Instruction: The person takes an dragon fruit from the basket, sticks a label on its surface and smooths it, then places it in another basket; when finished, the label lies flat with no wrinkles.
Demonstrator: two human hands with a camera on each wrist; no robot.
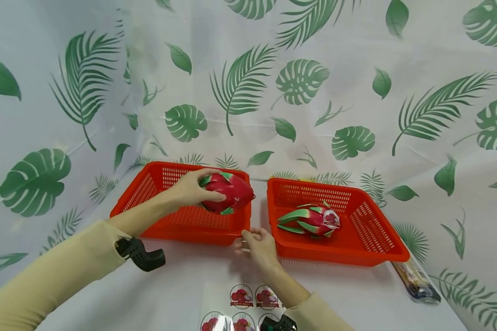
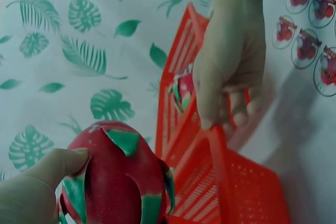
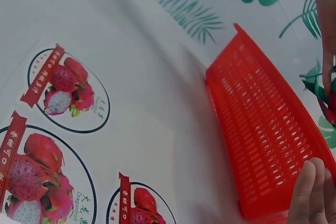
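Note:
My left hand (image 1: pixel 196 189) grips a red dragon fruit (image 1: pixel 234 193) with green scales, held up over the left red basket (image 1: pixel 182 234). In the left wrist view the thumb lies along the side of this dragon fruit (image 2: pixel 118 177). My right hand (image 1: pixel 258 248) pinches the near right corner of the left basket, thumb on the rim and the other fingers below; the left wrist view shows this right hand (image 2: pixel 228 72) at the corner too. A second dragon fruit (image 1: pixel 314 220), bearing a round sticker, lies in the right red basket (image 1: pixel 327 255).
A sheet of round dragon fruit stickers (image 1: pixel 219 299) lies on the white table (image 1: pixel 157 294) at the front. Beside the right basket's near right corner is a long packet (image 1: pixel 416 280) with a dark end. A leaf-patterned cloth (image 1: pixel 248 92) hangs behind the baskets.

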